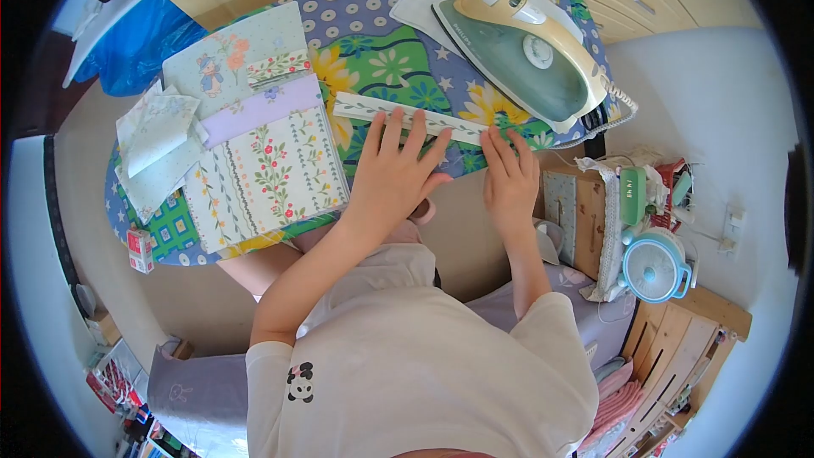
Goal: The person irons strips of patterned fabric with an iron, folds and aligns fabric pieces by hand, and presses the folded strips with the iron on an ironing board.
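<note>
A narrow folded strip of white fabric [360, 108] with a green leaf print lies slantwise across the patterned ironing board cover [373, 51]. My left hand [392, 165] is open, its spread fingertips resting on the middle of the strip and its thumb out to the side. At the strip's right end, the outstretched fingers of my right hand [510, 171] touch the fabric; that hand looks open too. Left of the strip lies a stack of floral fabric pieces [271, 170], with a lilac band [263, 108] across it.
An iron [526, 59] lies on a white pad [415, 4] at the back right, its cord trailing off the edge. Crumpled fabric scraps [157, 148] and a small red-and-white box [140, 250] sit at the left. A blue fan [653, 267] stands right.
</note>
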A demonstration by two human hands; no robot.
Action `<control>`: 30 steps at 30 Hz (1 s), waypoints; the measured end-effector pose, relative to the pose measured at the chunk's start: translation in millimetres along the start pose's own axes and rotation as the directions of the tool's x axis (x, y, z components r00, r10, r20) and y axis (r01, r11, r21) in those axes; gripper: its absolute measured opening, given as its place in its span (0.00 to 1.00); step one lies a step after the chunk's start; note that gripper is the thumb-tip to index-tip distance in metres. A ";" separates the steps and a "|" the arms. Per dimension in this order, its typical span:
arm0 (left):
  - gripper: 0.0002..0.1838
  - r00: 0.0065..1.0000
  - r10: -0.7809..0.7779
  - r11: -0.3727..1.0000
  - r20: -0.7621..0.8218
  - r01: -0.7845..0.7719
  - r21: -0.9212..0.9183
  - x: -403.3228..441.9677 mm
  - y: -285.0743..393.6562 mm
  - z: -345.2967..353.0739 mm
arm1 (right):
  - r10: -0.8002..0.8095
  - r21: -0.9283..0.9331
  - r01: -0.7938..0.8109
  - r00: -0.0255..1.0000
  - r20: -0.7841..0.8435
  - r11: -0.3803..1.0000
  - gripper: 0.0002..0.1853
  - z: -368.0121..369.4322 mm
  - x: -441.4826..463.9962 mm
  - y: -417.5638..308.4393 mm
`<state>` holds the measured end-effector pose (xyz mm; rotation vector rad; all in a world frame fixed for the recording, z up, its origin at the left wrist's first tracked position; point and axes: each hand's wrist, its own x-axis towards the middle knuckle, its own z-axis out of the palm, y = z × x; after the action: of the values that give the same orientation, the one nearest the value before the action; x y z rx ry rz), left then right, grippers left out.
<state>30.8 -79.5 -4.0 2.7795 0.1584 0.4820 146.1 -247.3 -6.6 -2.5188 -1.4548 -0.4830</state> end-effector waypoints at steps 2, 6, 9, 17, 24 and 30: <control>0.31 0.999 -0.025 1.000 0.025 0.024 0.017 -0.6 1.4 3.0 | 0.018 0.005 -0.018 1.000 0.013 1.000 0.24 -2.4 -2.0 0.1; 0.32 0.999 -0.023 1.000 0.022 0.023 0.015 -1.1 2.1 2.0 | 0.119 0.186 -0.107 0.992 -0.051 0.977 0.25 -1.3 -7.2 4.2; 0.33 0.999 -0.018 1.000 0.033 0.018 0.010 -1.5 2.1 0.8 | 0.140 0.223 -0.123 0.988 -0.063 0.967 0.24 0.8 -10.5 4.1; 0.37 0.998 0.067 0.998 0.017 -0.067 -0.004 -3.3 -0.1 4.6 | 0.138 0.196 -0.126 0.989 -0.049 0.972 0.22 3.1 -11.3 -5.9; 0.36 0.998 0.052 0.999 0.043 -0.052 -0.005 -2.9 0.6 5.5 | 0.092 0.092 -0.090 0.996 -0.014 0.992 0.22 -4.2 -3.6 -6.7; 0.36 0.998 0.031 0.998 0.050 -0.028 -0.051 -0.1 3.0 6.1 | 0.063 0.107 -0.058 0.997 -0.046 0.993 0.24 2.8 12.3 -16.6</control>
<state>32.9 -84.1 -8.4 2.7455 0.0922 0.4160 138.0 -228.2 -4.5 -2.4435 -1.3459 -0.4423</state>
